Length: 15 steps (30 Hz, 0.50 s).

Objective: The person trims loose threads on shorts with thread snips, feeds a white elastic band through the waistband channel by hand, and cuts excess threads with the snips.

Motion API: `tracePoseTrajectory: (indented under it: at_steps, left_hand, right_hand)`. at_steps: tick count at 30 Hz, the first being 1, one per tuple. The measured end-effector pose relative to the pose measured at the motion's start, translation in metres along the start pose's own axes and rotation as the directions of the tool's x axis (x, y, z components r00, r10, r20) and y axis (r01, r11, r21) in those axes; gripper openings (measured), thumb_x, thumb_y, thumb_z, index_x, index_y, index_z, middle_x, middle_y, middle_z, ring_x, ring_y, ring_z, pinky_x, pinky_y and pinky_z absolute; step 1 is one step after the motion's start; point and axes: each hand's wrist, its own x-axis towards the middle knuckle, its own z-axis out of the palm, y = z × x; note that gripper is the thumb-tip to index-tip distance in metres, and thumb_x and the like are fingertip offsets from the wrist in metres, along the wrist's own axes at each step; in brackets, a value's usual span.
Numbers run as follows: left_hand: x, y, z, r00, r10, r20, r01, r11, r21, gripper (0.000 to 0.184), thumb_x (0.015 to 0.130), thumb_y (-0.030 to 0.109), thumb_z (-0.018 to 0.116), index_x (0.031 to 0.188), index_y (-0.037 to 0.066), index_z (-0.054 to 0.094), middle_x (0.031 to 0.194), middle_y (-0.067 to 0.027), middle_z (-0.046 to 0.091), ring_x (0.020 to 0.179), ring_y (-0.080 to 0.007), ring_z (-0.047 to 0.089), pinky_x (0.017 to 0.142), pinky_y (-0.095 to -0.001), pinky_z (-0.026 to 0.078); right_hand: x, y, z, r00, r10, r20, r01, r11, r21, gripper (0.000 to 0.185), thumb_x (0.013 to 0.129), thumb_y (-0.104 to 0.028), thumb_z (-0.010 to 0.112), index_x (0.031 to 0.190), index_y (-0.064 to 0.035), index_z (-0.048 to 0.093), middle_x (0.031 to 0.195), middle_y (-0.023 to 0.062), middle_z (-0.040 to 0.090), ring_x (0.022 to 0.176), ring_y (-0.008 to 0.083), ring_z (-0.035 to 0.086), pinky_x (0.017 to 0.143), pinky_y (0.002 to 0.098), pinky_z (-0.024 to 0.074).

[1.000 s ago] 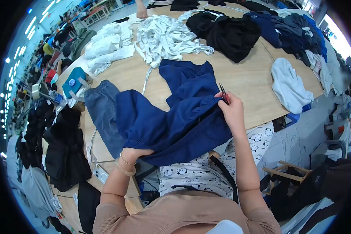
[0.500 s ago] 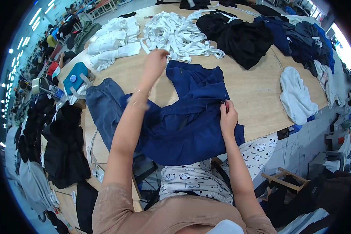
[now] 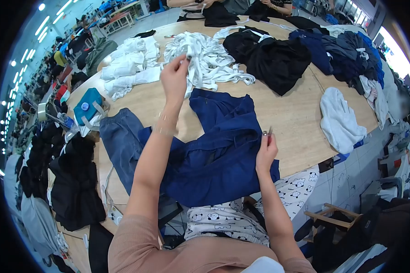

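My left hand [image 3: 174, 77] is closed in a pinch at the front of a heap of white fabric strips [image 3: 205, 50], and a white strip [image 3: 194, 73] lifts up at its fingertips. Navy blue trousers [image 3: 214, 154] lie bunched on the table in front of me. At their right side, my right hand [image 3: 266, 154] is closed round a small pointed tool [image 3: 271, 130]; its metal tip points up, and the fingers hide most of the rest. Grey-blue trousers [image 3: 120, 141] lie left of the navy ones, partly behind my left forearm.
Folded white pieces [image 3: 134, 63] lie at the back left, black garments [image 3: 273, 59] and dark clothes [image 3: 346, 50] at the back right. A white garment [image 3: 340, 120] rests near the right edge, a teal bag [image 3: 87, 103] at the left. Co-workers' hands [image 3: 271, 4] show across the table.
My left hand has reached the white heap and pulls up a strip. My right hand has turned the small tool and moved it off the navy trousers. The view has tilted upward.
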Motion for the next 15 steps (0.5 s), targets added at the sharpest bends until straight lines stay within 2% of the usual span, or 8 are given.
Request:
tracePoseTrajectory:
  at_steps: [3,4,7,9,12,13,14,15]
  left_hand:
    - [-0.077,0.040,-0.034,0.983,-0.095,0.156,0.116,0.984,-0.132,0.019,0.088,0.007,0.057,0.100,-0.005,0.065,0.071,-0.0034,0.060,0.062,-0.0082,0.054,0.054,-0.0240,0.041]
    - [-0.105,0.047,-0.040,0.975,-0.106,0.198,0.138,0.978,-0.158,0.019,0.088,0.006,0.055,0.101,-0.005,0.065,0.073,-0.0038,0.062,0.064,-0.0091,0.056,0.056,-0.0236,0.043]
    - [-0.177,0.074,-0.052,0.885,-0.141,0.443,0.172,0.985,-0.030,0.014,0.083,-0.001,0.055,0.091,-0.007,0.065,0.076,-0.0104,0.063,0.066,-0.0121,0.059,0.059,-0.0225,0.045]
    - [-0.211,0.075,-0.052,0.845,-0.040,0.534,0.090,0.994,-0.067,0.018,0.076,-0.010,0.058,0.090,-0.004,0.067,0.080,-0.0086,0.062,0.068,-0.0145,0.059,0.061,-0.0233,0.046]
    - [-0.219,0.079,-0.058,0.730,-0.168,0.663,0.244,0.970,-0.023,0.015,0.076,-0.003,0.064,0.091,0.000,0.068,0.087,-0.0074,0.059,0.076,-0.0164,0.058,0.068,-0.0247,0.046]
    - [-0.211,0.065,-0.061,0.797,-0.067,0.600,0.100,0.995,-0.021,0.017,0.080,0.002,0.062,0.096,0.001,0.067,0.089,-0.0058,0.059,0.078,-0.0149,0.057,0.072,-0.0260,0.046]
    - [-0.202,0.058,-0.063,0.786,-0.320,0.529,0.445,0.887,-0.124,0.022,0.085,0.007,0.056,0.105,0.000,0.064,0.097,-0.0042,0.061,0.084,-0.0133,0.058,0.078,-0.0270,0.047]
    - [-0.181,0.041,-0.062,0.812,-0.364,0.456,0.478,0.864,-0.161,0.029,0.090,0.011,0.048,0.115,-0.001,0.059,0.108,-0.0056,0.061,0.093,-0.0133,0.058,0.083,-0.0277,0.047]
  right_hand:
    - [0.007,-0.030,0.008,0.990,0.128,0.055,-0.139,0.946,0.292,0.025,0.094,-0.019,0.050,0.081,0.0011,0.055,0.066,0.0035,0.054,0.060,0.0110,0.046,0.055,0.0258,0.0368]
    - [0.013,-0.032,0.011,0.949,0.176,0.260,-0.264,0.896,0.357,0.022,0.094,-0.020,0.050,0.087,-0.0009,0.059,0.073,0.0032,0.060,0.063,0.0105,0.051,0.059,0.0237,0.0421]
    - [0.027,-0.085,0.027,0.546,0.226,0.807,-0.722,0.615,0.317,0.032,0.097,-0.027,0.044,0.113,-0.0021,0.055,0.101,0.0113,0.065,0.085,0.0158,0.062,0.077,0.0298,0.0518]
    - [0.033,-0.084,0.049,0.326,0.103,0.940,-0.852,0.462,0.245,0.034,0.097,-0.024,0.044,0.118,0.0004,0.054,0.110,0.0147,0.062,0.090,0.0185,0.063,0.077,0.0320,0.0526]
    - [0.040,-0.090,0.064,0.399,0.153,0.904,-0.790,0.558,0.255,0.028,0.093,-0.013,0.048,0.110,0.0069,0.058,0.095,0.0120,0.066,0.078,0.0154,0.064,0.070,0.0253,0.0528]
    - [0.040,-0.094,0.062,0.449,0.161,0.879,-0.746,0.609,0.270,0.025,0.090,-0.008,0.049,0.108,0.0056,0.060,0.089,0.0099,0.066,0.074,0.0121,0.063,0.068,0.0234,0.0514]
    - [0.038,-0.099,0.057,0.453,0.164,0.876,-0.728,0.636,0.257,0.024,0.089,-0.007,0.050,0.107,0.0051,0.061,0.088,0.0092,0.066,0.074,0.0110,0.062,0.067,0.0224,0.0506]
    - [0.035,-0.103,0.054,0.456,0.169,0.874,-0.710,0.661,0.242,0.023,0.088,-0.005,0.051,0.106,0.0045,0.062,0.087,0.0085,0.066,0.074,0.0099,0.062,0.067,0.0215,0.0498]
